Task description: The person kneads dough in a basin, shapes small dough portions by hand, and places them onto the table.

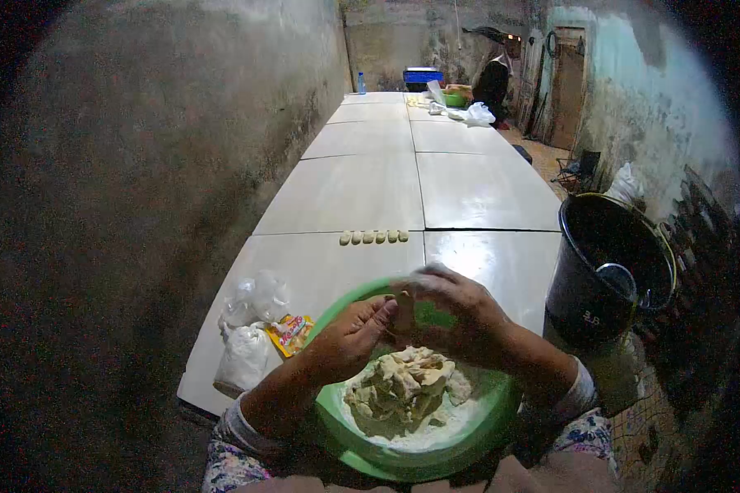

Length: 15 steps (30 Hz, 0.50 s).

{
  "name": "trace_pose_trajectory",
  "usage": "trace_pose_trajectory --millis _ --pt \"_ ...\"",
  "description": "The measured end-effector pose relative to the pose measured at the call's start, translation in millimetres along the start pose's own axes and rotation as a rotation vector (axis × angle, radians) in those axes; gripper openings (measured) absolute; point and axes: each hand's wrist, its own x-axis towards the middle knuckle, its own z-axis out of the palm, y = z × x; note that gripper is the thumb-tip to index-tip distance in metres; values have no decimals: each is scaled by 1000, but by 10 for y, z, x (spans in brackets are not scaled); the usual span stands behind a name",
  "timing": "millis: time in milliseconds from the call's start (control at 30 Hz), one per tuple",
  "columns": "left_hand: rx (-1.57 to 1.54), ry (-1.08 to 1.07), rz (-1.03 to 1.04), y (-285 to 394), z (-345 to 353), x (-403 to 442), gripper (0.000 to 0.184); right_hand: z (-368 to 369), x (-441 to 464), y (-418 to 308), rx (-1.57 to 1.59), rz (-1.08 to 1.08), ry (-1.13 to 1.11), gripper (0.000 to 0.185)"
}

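Note:
A green basin (419, 468) stands at the near end of the table, with a torn lump of pale dough (399, 386) resting on white flour (419, 440) inside it. My left hand (349, 338) is over the basin's left side, thumb and fingers closed together; whatever they hold is hidden. Opposite it, my right hand (456, 302) arches over the far part of the basin, fingertips close to the left hand and blurred by motion. Beyond the basin, several small dough pieces (374, 237) lie in a short row on the table.
Left of the basin sit a bag of white powder (244, 357), a yellow packet (289, 334) and clear plastic bags (259, 297). A black bucket (588, 287) stands at right. The white table (353, 189) runs far back, where a person (492, 82) stands by another green basin (455, 99).

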Motion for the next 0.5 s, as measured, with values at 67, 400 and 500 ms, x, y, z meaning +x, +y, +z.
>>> trace_pose_trajectory --millis 67,400,500 --pt "-26 48 13 5 31 -2 38 24 -34 58 -124 -97 23 42" --pt "-25 124 -95 48 12 -6 32 -53 -2 34 13 -113 -62 25" --pt "-31 71 -95 48 -28 -9 30 -89 -2 1 147 -20 -57 20"
